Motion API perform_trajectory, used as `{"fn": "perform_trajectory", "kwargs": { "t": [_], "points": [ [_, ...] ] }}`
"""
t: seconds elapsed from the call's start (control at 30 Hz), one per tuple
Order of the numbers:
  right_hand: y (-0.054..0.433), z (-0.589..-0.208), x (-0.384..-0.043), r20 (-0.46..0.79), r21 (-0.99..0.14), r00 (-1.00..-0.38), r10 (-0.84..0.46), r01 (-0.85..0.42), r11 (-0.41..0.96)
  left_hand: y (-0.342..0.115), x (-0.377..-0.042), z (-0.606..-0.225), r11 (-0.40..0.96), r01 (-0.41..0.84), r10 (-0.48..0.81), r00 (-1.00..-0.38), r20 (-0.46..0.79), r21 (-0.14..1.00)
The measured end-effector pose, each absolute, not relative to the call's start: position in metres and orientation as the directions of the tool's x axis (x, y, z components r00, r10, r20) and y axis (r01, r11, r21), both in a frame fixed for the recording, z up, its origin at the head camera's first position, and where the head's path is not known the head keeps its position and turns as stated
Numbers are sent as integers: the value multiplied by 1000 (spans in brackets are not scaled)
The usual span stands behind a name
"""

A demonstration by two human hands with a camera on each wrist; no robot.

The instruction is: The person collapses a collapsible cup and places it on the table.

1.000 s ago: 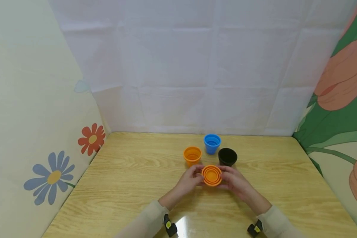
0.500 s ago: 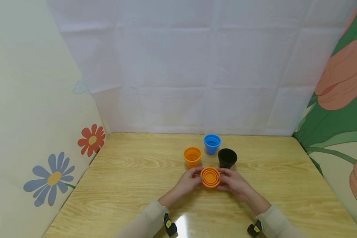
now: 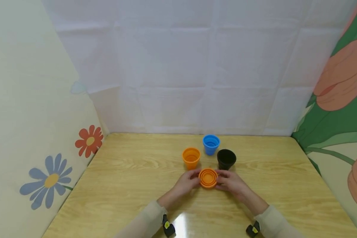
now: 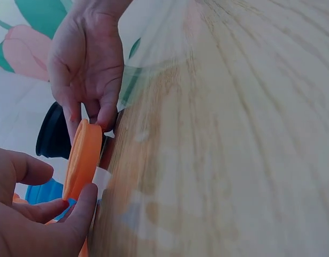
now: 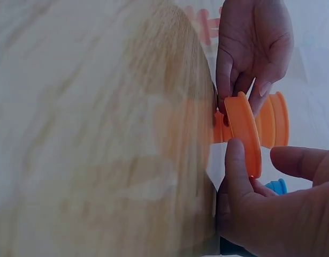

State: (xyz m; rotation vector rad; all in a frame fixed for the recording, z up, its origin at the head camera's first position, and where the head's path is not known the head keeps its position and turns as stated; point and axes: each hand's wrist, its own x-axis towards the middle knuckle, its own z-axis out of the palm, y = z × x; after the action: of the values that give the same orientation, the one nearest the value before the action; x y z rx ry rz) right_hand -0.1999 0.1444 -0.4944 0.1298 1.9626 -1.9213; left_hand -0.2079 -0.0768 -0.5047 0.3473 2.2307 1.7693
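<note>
A collapsed orange folding cup point(image 3: 208, 178), flat with concentric rings, lies between my two hands, close to the tabletop. My left hand point(image 3: 186, 182) has its fingers at the cup's left edge; the left wrist view shows its thumb point(image 4: 35, 169) apart from the rim. My right hand point(image 3: 233, 184) holds the opposite edge with its fingers, its thumb point(image 5: 297, 161) likewise off the cup. Whether the cup touches the table is hard to tell. Just beyond stand an expanded orange cup point(image 3: 191, 158), a blue cup point(image 3: 211, 144) and a black cup point(image 3: 226, 159).
The wooden table point(image 3: 131, 165) ends at a hanging white cloth point(image 3: 178, 82). Flower-patterned panels stand on both sides, with a printed blue flower point(image 3: 51, 180) at the left. Each wrist wears a small black device.
Both hands have brought the collapsed cup slightly nearer to me and a little left. Their thumbs overlap its rim less than before. The standing cups keep their places.
</note>
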Motion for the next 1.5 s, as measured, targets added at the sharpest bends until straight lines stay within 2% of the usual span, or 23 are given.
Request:
{"fn": "perform_trajectory", "kwargs": {
  "t": [0.27, 0.53, 0.73, 0.9, 1.03, 1.13, 1.23, 1.37, 1.5],
  "points": [
    [140, -490, -199, -340, -940, -927, -159, 332, 76, -77, -205, -501, 263, -25, 326, -939, -113, 964],
    [141, -486, -201, -351, -936, -927, -134, 342, 87, -83, -209, -499, 331, 22, 335, -937, -96, 943],
    [142, -481, -199, -349, -933, -929, -124, 331, 140, -92, -208, -496, 332, 41, 363, -928, -87, 942],
    [141, -473, -195, -294, -929, -949, -114, 255, 268, -106, -207, -486, 391, 142, 377, -926, -18, 909],
    [141, -466, -195, -194, -918, -970, -146, 127, 376, -116, -205, -474, 444, 232, 418, -908, 29, 865],
    [140, -463, -198, -101, -915, -969, -225, 2, 403, -123, -204, -466, 465, 340, 458, -882, 107, 817],
    [135, -461, -202, -6, -891, -949, -314, -137, 432, -129, -208, -462, 468, 496, 488, -835, 255, 732],
    [126, -462, -209, 135, -842, -909, -395, -315, 438, -137, -221, -463, 478, 696, 512, -717, 474, 536],
    [114, -463, -216, 246, -803, -869, -430, -431, 411, -144, -234, -466, 497, 794, 530, -597, 602, 350]
  ]
}}
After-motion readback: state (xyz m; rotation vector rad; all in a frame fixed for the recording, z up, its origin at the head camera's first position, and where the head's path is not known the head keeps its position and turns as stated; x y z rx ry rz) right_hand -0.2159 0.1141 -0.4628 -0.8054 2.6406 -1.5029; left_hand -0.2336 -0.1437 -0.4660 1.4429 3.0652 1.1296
